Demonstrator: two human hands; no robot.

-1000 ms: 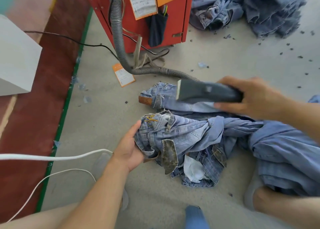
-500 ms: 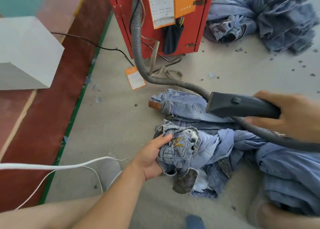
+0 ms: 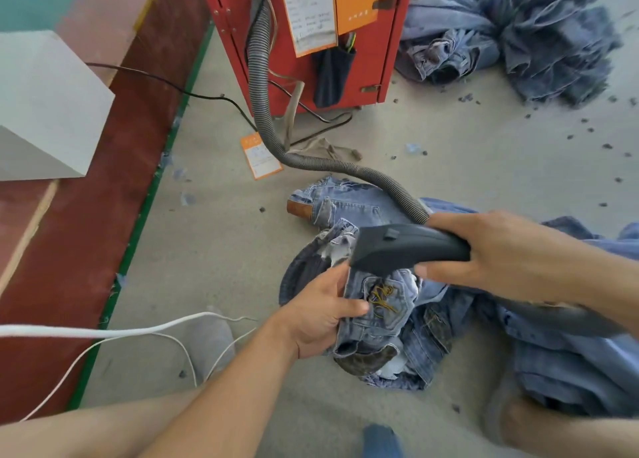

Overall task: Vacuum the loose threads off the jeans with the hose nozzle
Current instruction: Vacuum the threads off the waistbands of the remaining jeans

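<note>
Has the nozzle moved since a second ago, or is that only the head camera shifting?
Yes. The nozzle, gripped by the right hand, has come down toward the person, off the leather-patched waistband, onto the jeans the left hand holds.

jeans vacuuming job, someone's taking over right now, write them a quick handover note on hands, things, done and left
Left hand: grips the bunched jeans at the waistband, lifted off the floor.
Right hand: holds the dark hose nozzle, its mouth at the fabric just above the left hand.
The ribbed hose runs back to the red machine. More jeans lie under the nozzle and in a pile beyond the machine.
Done: jeans gripped, nozzle brought to them.
Left: run the nozzle over the rest; which threads are cleared cannot be told.
</note>
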